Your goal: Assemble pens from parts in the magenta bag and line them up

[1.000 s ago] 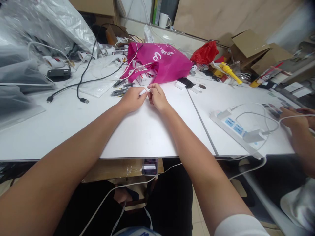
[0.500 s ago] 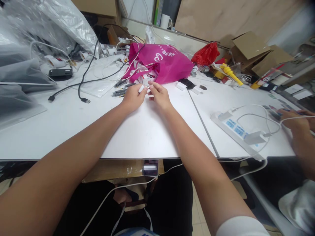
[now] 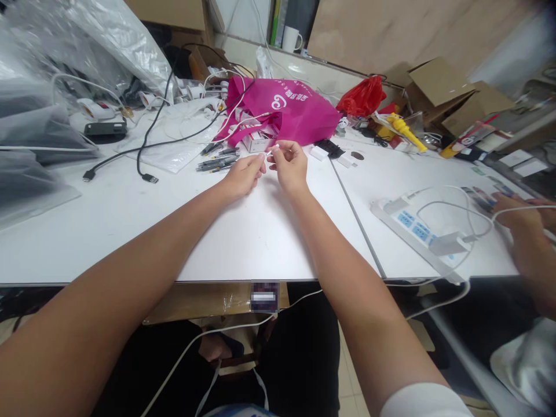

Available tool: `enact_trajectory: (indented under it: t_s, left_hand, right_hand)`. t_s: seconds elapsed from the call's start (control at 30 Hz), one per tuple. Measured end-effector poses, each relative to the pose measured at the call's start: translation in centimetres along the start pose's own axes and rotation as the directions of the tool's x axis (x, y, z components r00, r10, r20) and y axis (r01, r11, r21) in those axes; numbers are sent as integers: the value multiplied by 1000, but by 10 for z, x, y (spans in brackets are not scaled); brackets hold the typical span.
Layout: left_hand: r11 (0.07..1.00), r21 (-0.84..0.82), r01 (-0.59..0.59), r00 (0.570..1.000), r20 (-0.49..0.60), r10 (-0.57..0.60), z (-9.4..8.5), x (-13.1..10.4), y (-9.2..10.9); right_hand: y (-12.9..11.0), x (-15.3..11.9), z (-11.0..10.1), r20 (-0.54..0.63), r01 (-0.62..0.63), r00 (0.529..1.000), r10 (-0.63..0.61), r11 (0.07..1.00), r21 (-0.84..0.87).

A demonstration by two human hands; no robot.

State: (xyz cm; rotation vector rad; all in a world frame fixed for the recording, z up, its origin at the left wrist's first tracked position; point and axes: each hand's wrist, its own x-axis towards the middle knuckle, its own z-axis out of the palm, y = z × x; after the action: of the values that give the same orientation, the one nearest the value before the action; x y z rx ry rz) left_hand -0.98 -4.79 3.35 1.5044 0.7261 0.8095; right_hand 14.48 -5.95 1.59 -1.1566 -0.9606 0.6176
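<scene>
The right hand (image 3: 292,169) pinches a white piece (image 3: 269,153), which sits between both hands. The left hand (image 3: 244,176) is curled, its hold impossible to tell; pens (image 3: 218,161) lie near its left side.

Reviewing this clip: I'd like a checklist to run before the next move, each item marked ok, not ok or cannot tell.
1. Both hands in view: ok. The left hand and right hand are close together over the white table.
2. Small white piece in sight: ok, partly, between the two hands.
3. Grip secure: cannot tell. The fingers hide most of the piece.
4. Wide gap between left hand and pens: not ok. They lie close beside it.
5. USB plug away from hands: ok, off to the left.
6. Co-worker's hand apart: ok, beyond the power strip.
</scene>
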Motion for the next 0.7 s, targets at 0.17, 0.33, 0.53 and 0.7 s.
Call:
enact_trajectory:
  t_s: [0.17,0.33,0.53,0.7]
  left_hand:
    - [983,-130,127,992,16,-126,3,-6,12]
    - [926,-308,218,974,11,-226,1,5,5]
    - [827,-499,259,963,67,-261,2,8,10]
    - [818,-551,167,985,53,-165,9,1,18]
  right_hand:
    - [8,-3,0,114,146,984,-136,985,-94]
    - [-5,-14,5,151,156,979,-135,978,-140]
    - [-23,-29,10,162,164,978,-129,960,-225]
    - [-26,-34,9,147,288,956,-254,907,-308]
